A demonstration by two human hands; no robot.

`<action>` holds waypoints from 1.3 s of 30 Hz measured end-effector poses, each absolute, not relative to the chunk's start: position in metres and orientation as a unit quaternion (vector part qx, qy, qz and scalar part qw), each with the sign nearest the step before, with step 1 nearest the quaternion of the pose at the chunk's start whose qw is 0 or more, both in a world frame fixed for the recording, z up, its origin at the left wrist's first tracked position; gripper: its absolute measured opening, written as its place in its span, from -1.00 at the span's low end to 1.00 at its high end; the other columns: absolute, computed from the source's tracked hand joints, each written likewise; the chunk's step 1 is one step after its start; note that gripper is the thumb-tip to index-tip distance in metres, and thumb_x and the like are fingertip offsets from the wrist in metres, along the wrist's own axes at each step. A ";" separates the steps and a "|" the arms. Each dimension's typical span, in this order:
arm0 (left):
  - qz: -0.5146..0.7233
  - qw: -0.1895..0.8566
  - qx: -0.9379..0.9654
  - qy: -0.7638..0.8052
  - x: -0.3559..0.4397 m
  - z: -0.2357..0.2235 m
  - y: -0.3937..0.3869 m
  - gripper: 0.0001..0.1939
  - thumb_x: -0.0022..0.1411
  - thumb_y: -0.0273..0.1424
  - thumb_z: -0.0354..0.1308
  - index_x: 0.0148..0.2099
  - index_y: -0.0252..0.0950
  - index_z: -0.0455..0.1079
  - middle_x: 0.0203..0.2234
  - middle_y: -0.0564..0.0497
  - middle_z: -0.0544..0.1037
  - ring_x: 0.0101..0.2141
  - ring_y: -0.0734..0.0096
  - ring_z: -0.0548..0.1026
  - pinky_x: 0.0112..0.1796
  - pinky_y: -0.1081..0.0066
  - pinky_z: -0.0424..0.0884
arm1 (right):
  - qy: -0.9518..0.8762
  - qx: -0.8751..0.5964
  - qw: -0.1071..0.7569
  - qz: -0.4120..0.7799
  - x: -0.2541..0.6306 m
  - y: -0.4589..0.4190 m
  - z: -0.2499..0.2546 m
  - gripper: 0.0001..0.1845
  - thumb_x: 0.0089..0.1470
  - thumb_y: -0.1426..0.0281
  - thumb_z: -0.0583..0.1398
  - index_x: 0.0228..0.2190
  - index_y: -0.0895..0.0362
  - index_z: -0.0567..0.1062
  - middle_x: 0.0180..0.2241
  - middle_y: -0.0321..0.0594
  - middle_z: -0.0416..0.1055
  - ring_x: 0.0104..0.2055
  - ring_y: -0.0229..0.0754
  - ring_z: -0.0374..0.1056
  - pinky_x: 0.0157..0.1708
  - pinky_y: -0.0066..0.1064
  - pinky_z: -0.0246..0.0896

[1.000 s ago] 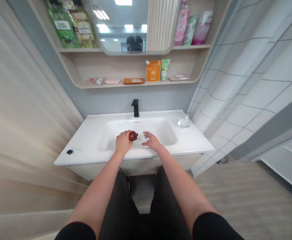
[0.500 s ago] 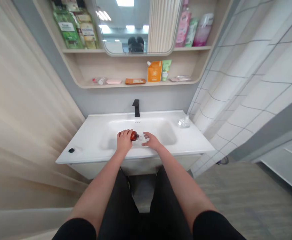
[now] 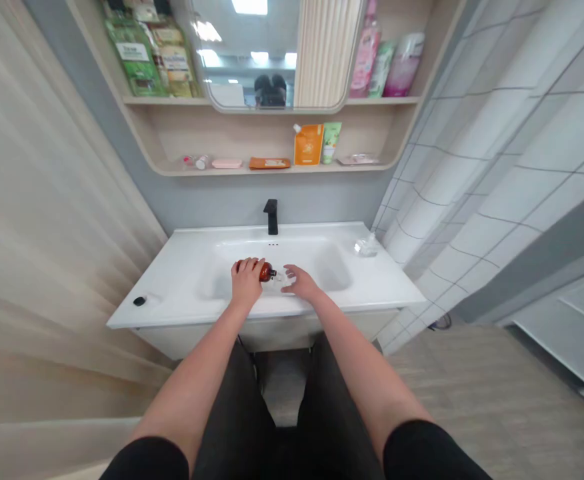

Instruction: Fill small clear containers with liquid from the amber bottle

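Note:
My left hand [image 3: 246, 281] grips an amber-brown plastic bottle [image 3: 258, 269] above the white basin, its body lying on its side with the neck pointing right. My right hand [image 3: 302, 282] is open and holds nothing, its fingertips close to a small transparent item [image 3: 279, 276] just beyond the bottle's neck. That item is too small and clear to identify. My left fingers hide part of the bottle.
A black faucet [image 3: 271, 217] stands behind the white sink [image 3: 182, 283]. A clear plastic object [image 3: 367, 247] sits on its right ledge, and a small black item [image 3: 139, 301] on its left. Toiletries crowd the shelves [image 3: 272, 169] under and beside a mirror [image 3: 252, 53].
The bottle has turned in my left hand, from pointing toward me to lying sideways with more of its body showing. My right hand has drawn back slightly from the transparent item.

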State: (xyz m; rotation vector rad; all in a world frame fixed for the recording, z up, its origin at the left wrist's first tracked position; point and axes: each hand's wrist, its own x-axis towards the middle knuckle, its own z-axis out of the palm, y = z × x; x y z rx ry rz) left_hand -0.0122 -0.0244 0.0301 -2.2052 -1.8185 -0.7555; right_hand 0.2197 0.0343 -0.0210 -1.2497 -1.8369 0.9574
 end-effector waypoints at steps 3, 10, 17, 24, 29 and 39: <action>-0.252 0.082 -0.741 -0.617 -0.012 0.032 -0.026 -0.28 0.33 -0.56 0.07 0.48 -0.08 0.39 0.36 -0.18 0.51 0.40 -0.07 0.33 0.43 -0.13 0.06 | -0.712 -0.485 0.351 0.367 0.219 0.034 -0.020 0.01 -0.25 0.44 0.61 0.26 0.00 0.50 0.10 -0.11 0.57 0.05 -0.01 0.53 0.15 -0.14 0.42; -0.252 0.079 -0.738 -0.620 -0.011 0.032 -0.026 -0.25 0.31 -0.57 0.06 0.50 -0.06 0.37 0.37 -0.18 0.50 0.43 -0.08 0.30 0.46 -0.18 -0.01 | -0.714 -0.483 0.352 0.366 0.219 0.034 -0.020 0.03 -0.26 0.43 0.62 0.27 0.00 0.51 0.10 -0.10 0.57 0.04 -0.01 0.53 0.14 -0.14 0.44; -0.252 0.095 -0.740 -0.616 -0.012 0.030 -0.025 -0.29 0.35 -0.58 0.03 0.48 -0.08 0.39 0.37 -0.18 0.49 0.43 -0.07 0.30 0.47 -0.20 -0.05 | -0.719 -0.481 0.351 0.359 0.218 0.036 -0.022 0.02 -0.27 0.40 0.63 0.26 0.02 0.51 0.09 -0.09 0.57 0.00 -0.03 0.54 0.10 -0.16 0.45; -0.240 0.104 -0.742 -0.617 -0.013 0.032 -0.026 -0.29 0.36 -0.59 -0.01 0.48 -0.09 0.39 0.39 -0.16 0.48 0.45 -0.06 0.27 0.49 -0.19 -0.07 | -0.726 -0.479 0.347 0.351 0.216 0.037 -0.022 0.02 -0.28 0.40 0.64 0.24 0.02 0.51 0.06 -0.09 0.59 -0.01 -0.01 0.55 0.09 -0.15 0.46; -0.241 0.100 -0.741 -0.618 -0.012 0.034 -0.028 -0.26 0.33 -0.59 0.02 0.49 -0.07 0.38 0.39 -0.16 0.49 0.46 -0.06 0.27 0.49 -0.19 -0.08 | -0.723 -0.478 0.350 0.356 0.217 0.036 -0.022 0.01 -0.26 0.38 0.64 0.25 0.00 0.51 0.08 -0.09 0.59 0.00 -0.01 0.55 0.09 -0.15 0.46; -0.243 0.103 -0.741 -0.617 -0.012 0.034 -0.027 -0.28 0.35 -0.59 -0.02 0.48 -0.07 0.39 0.40 -0.15 0.47 0.46 -0.06 0.26 0.49 -0.21 -0.10 | -0.726 -0.479 0.348 0.349 0.217 0.034 -0.019 0.00 -0.26 0.38 0.64 0.24 0.03 0.52 0.07 -0.08 0.59 0.00 -0.01 0.55 0.11 -0.15 0.46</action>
